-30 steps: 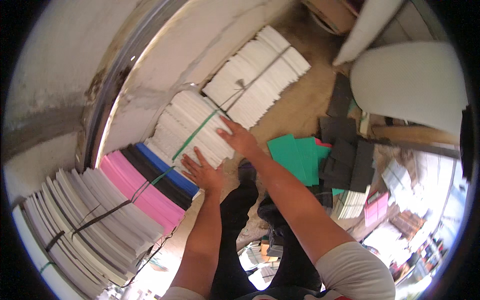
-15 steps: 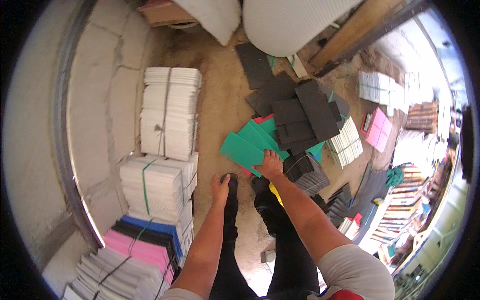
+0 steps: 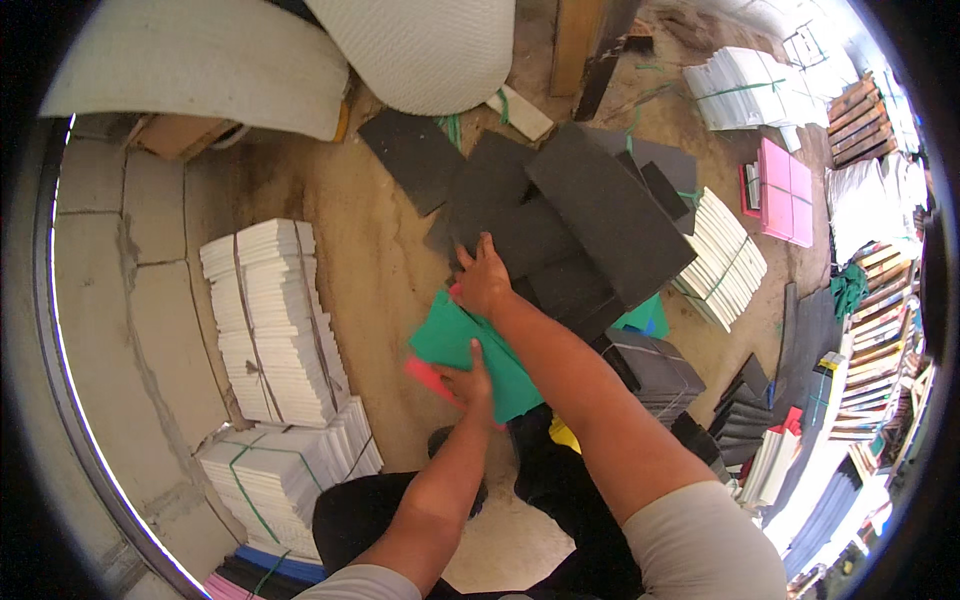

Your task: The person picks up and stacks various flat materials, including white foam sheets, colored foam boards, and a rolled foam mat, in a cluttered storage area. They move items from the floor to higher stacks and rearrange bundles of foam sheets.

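A small stack of green foam sheets (image 3: pixel 510 375) lies in front of me, with a red sheet (image 3: pixel 428 378) showing under its left edge. My left hand (image 3: pixel 468 383) grips the near left side of this stack, thumb on top; its other fingers are partly hidden. At the far edge of the green sheets is my right hand (image 3: pixel 483 280), fingers apart and reaching over the black foam sheets (image 3: pixel 520 235). A bit of red shows beside its thumb. The black sheets lie in a loose, overlapping heap beyond and to the right of the green ones.
Tied white bundles (image 3: pixel 270 320) line the left wall. A cream bundle (image 3: pixel 722 260), a pink bundle (image 3: pixel 785 193) and dark grey bundles (image 3: pixel 655 375) stand to the right. A large white roll (image 3: pixel 430 60) and a wooden post (image 3: pixel 590 50) are at the back.
My left hand has come from beside my foot onto the green stack. My right hand has moved from its near edge to the far edge. My view has shifted and come closer.
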`<state>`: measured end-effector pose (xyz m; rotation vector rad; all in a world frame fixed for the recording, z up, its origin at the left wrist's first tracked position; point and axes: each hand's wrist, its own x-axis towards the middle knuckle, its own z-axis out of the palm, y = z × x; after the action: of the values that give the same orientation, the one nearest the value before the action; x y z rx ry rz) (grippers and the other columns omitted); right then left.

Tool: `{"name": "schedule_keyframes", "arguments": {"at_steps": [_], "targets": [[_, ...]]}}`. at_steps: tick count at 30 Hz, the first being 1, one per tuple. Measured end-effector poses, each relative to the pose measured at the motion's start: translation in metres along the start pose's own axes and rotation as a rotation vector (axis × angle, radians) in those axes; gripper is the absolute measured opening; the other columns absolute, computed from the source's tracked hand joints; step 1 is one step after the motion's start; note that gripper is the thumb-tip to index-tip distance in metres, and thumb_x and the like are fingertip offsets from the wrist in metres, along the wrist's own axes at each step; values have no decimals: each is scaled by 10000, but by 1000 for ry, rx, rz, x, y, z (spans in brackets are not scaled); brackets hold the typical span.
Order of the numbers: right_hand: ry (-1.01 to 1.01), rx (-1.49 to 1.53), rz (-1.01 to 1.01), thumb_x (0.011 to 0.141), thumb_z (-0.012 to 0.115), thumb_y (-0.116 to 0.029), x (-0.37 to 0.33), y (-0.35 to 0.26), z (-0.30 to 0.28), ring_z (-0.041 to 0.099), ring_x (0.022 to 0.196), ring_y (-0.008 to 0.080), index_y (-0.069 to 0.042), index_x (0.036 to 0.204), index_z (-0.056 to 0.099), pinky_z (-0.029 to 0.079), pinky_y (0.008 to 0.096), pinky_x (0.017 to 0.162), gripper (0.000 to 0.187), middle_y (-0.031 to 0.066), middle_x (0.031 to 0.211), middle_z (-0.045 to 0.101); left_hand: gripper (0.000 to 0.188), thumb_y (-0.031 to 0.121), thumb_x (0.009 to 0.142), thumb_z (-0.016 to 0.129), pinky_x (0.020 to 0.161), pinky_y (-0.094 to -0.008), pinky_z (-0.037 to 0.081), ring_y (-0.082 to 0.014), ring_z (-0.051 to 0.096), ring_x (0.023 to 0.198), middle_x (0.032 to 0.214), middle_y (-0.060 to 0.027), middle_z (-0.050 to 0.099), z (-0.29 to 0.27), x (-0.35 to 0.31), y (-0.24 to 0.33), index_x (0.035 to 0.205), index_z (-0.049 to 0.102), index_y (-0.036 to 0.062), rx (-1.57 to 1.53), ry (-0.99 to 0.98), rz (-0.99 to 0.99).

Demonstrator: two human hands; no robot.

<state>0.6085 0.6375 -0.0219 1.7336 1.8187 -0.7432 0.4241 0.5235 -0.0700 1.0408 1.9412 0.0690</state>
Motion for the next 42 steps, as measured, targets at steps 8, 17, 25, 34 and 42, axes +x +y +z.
{"name": "schedule_keyframes", "arguments": {"at_steps": [8,17,25,34,42], "targets": [[117,752,379,1005,433,-612,-34,66,113,504,1402,425,-232,1552,510,296,576,1213,671,227,1656,334,1452,849,711,729,1197,-636,304,-520,261,1508,1647,-359,151,70,-28,10,1670,-72,109,257,-86,173],[127,444,587,939,569,-373,-177,190,210,671,1184,386,-154,1185,750,527,572,981,376,125,1311,701,1415,785,667,814,1203,-615,276,-531,244,1505,1625,-380,184,160,-118,74,1683,62,151,435,-283,493],[520,758,878,888,651,-293,-214,215,157,720,1053,396,-129,1124,759,576,511,900,307,171,1161,742,882,488,891,786,1189,-485,351,-402,394,1467,1544,-250,445,135,-36,72,1579,415,78,-49,-828,678],[556,94,-365,869,674,-230,-48,21,62,583,1260,332,-112,1176,718,443,515,1088,332,144,1300,646,712,422,739,885,1104,-524,389,-368,479,1308,1365,-140,540,-36,53,-40,1325,629,110,1182,-299,1763],[414,-285,-381,1017,520,-481,2,32,131,439,1391,265,-122,1252,721,233,610,1246,474,58,1397,593,777,542,686,879,1070,-442,404,-283,506,1298,1282,-94,587,-24,61,4,1286,635,114,1454,-535,1711]]}}
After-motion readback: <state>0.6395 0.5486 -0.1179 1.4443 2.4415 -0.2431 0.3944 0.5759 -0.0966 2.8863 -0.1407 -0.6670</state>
